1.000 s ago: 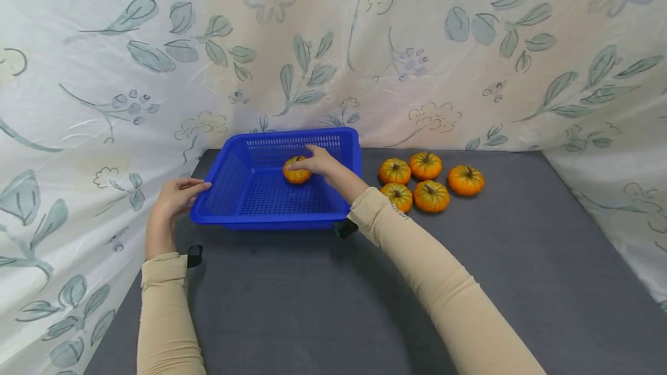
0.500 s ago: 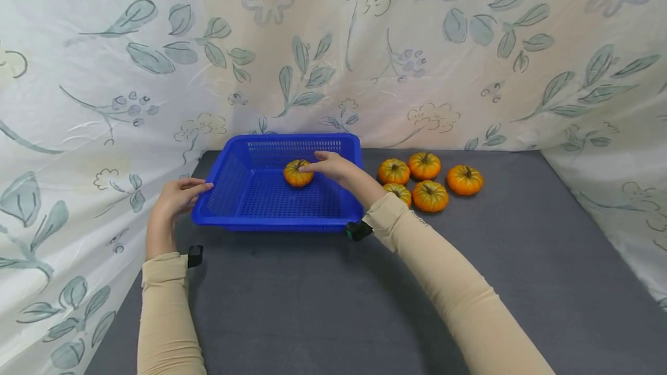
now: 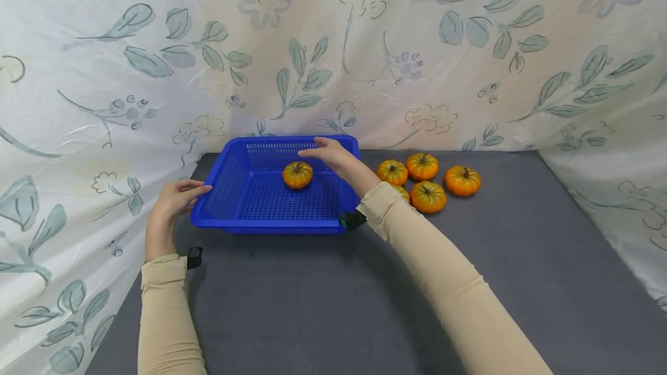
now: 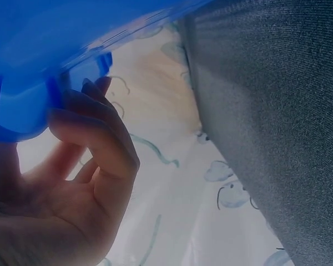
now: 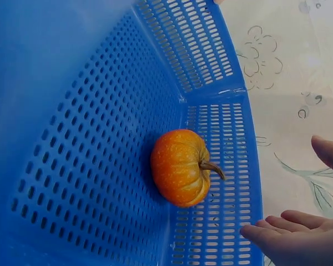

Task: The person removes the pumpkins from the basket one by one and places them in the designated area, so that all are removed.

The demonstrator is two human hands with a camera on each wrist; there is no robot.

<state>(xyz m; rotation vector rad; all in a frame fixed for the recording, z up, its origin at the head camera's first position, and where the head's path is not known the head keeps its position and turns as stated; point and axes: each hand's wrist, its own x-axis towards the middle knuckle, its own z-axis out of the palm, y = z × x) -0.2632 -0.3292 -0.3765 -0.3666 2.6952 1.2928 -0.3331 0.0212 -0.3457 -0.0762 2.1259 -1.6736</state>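
Observation:
A blue plastic basket [image 3: 281, 225] with slotted walls stands near the back cloth. Its left rim is held by my left hand [image 3: 174, 197], the fingers bent under the rim in the left wrist view. On the basket's perforated floor rests one small orange pumpkin [image 3: 297, 175], its brown stem [image 5: 213, 169] plain in the right wrist view. My right hand [image 3: 336, 156] hovers over the right part of the basket, apart from the pumpkin, its fingers extended and holding nothing.
Right of the basket several more small pumpkins [image 3: 428, 197] lie on the dark grey table [image 3: 312, 300], one partly hidden by the right sleeve. One pumpkin [image 3: 462, 181] sits slightly apart. A flowered white cloth [image 3: 333, 74] hangs behind and at the sides.
My right hand has come off the pumpkin, drawing up and to the right, and the pumpkin stays in the basket. The left hand keeps its hold on the rim.

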